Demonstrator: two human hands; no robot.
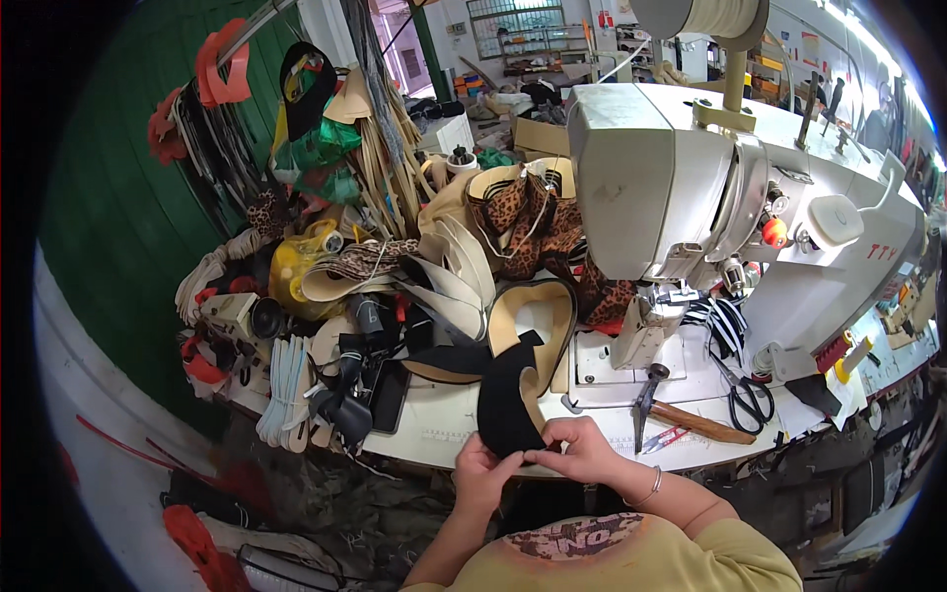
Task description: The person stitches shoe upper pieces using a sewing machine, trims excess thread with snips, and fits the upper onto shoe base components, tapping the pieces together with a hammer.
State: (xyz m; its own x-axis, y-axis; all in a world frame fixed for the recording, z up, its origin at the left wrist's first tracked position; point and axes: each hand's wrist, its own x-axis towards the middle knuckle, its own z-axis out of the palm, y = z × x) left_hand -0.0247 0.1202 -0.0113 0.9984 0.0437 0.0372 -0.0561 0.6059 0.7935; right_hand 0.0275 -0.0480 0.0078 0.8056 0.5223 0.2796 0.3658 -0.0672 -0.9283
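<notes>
**Both hands pinch a black shoe upper at the bench edge in front of the sewing machine**

The person's left hand (480, 472) and right hand (579, 449) meet at the near edge of the worktable (434, 426), just in front of the white industrial sewing machine (691, 187). Both are closed on the lower end of a black shoe upper piece (505, 400), fingertips pinching it from either side, the thumbs nearly touching. The piece stands up from the hands and curves away toward the machine, overlapping a tan insole-shaped piece with black edging (533, 316) that lies just left of the machine's base.

Right of the hands, near the machine's foot, a hammer with a wooden handle (681, 414) lies on the table, a small red-handled snipper (663, 440) just beside it and black scissors (750, 395) further right. A striped black-and-white strap (725, 326) hangs beneath the machine head.

Left of the machine the bench is crowded: leopard-print uppers (528, 232) piled against the machine's side, cream strips (454, 266) fanned out in front of them, a yellow plastic container (291, 271) further left, and white cord bundles (286, 390) at the far left edge. A dark phone-like slab (390, 395) lies left of the black piece. A thread cone (700, 18) sits atop the machine. A silver bangle (651, 486) circles the right wrist.
</notes>
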